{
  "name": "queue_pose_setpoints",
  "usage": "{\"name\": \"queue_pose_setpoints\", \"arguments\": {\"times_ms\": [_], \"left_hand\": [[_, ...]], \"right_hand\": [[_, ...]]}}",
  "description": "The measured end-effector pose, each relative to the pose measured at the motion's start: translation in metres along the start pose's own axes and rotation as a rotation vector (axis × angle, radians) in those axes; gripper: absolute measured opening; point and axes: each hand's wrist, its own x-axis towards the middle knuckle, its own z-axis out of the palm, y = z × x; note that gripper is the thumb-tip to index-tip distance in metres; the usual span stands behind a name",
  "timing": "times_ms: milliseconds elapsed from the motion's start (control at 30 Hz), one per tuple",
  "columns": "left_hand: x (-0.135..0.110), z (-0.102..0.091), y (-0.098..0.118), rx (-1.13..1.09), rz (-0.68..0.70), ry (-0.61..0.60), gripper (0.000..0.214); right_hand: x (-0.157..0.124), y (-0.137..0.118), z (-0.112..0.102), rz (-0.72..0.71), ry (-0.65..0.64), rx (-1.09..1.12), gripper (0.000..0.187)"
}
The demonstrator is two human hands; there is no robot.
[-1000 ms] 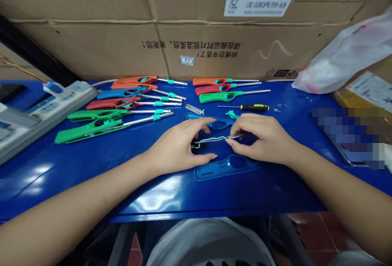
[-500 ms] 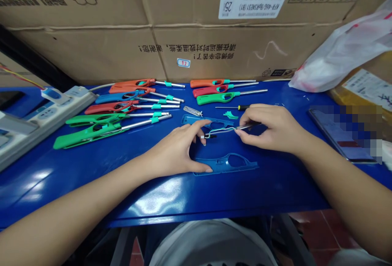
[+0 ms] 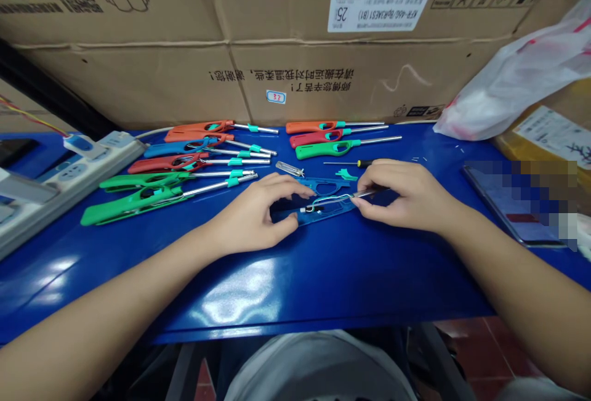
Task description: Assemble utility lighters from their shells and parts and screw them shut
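Observation:
My left hand curls around the left end of a blue lighter shell half lying on the blue table, thumb and fingers closed on it. My right hand pinches a thin metal tube with a wire and holds it over that shell. A second blue shell half lies just behind, between my hands.
Several assembled green, red, orange and blue stick lighters lie at the back left, three more at the back centre. A small screwdriver, a teal trigger piece and a metal clip lie nearby. A power strip is at left, cardboard boxes behind, a plastic bag at right.
The blue shell half that lay near the table's front edge has been pulled back under the metal tube and wire. My left hand went from resting beside it to gripping it.

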Motion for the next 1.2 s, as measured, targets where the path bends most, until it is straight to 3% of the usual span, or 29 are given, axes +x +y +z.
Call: {"name": "queue_pose_setpoints", "arguments": {"times_ms": [100,267,400,667,933,1200], "left_hand": [[0.0,0.006,0.006,-0.174,0.009,0.06,0.029],[-0.002,0.015,0.012,-0.331,0.013,0.006,0.029],[-0.005,0.018,0.014,-0.291,-0.021,-0.037,0.027],[-0.005,0.022,0.013,-0.206,0.025,0.017,0.025],[-0.006,0.026,0.016,-0.239,0.078,0.023,0.03],[-0.005,0.026,0.016,-0.256,0.063,-0.008,0.031]], "right_hand": [[0.001,-0.004,0.006,-0.052,0.04,0.017,0.01],[0.003,-0.015,0.016,-0.129,0.071,0.056,0.012],[0.003,-0.019,0.019,-0.103,0.055,0.082,0.011],[-0.001,-0.018,0.022,0.003,-0.014,0.196,0.01],[0.002,-0.022,0.024,0.039,0.003,0.263,0.013],[0.0,-0.02,0.024,0.081,-0.069,0.252,0.011]]}}
